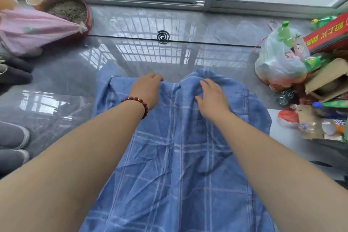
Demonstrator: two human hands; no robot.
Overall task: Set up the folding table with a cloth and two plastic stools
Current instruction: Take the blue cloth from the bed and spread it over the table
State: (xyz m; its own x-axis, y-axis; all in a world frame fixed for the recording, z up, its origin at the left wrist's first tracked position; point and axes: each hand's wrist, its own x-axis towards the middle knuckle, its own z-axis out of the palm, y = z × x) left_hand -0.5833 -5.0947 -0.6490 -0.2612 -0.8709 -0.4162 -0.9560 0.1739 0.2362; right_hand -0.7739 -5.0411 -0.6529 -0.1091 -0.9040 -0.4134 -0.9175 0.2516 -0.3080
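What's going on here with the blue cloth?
A person is spreading a blue checked cloth in front of them. The left hand, wearing a bead bracelet, curls its fingers over the cloth's far edge; the right hand lies flat on a bunched fold. The far end is wrinkled and uneven. No stools are in view, and what lies under the cloth is hidden.
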